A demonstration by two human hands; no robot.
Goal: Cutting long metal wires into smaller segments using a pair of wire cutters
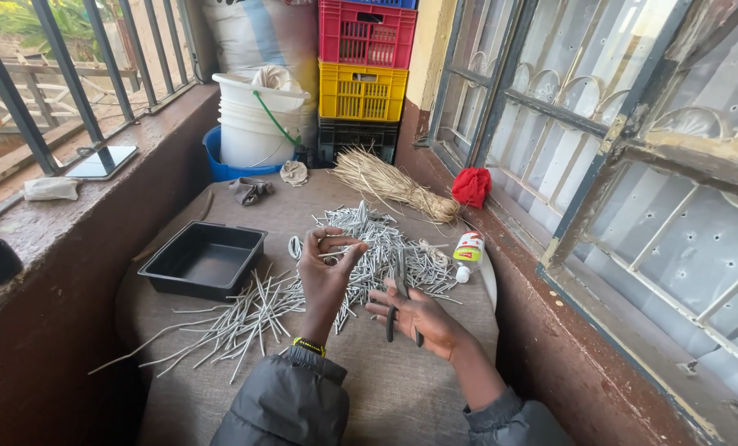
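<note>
My left hand (326, 277) is raised over the table, its fingertips pinching a thin grey strip bent into a small loop. My right hand (418, 318) lies palm up beside it, holding dark scissors (399, 285) with the blades pointing away from me. Under and beyond both hands lies a heap of several rolled grey paper sticks (369, 248), and longer sticks (237, 322) fan out to the left. An empty black plastic tray (204, 260) sits left of my left hand.
The round table is covered with brown cloth (385, 388). A glue bottle (467, 252) lies at its right edge. Dry straw (390, 183), a red cloth (472, 187), white buckets (257, 120) and stacked crates (365, 74) stand behind. A low wall runs left, window bars right.
</note>
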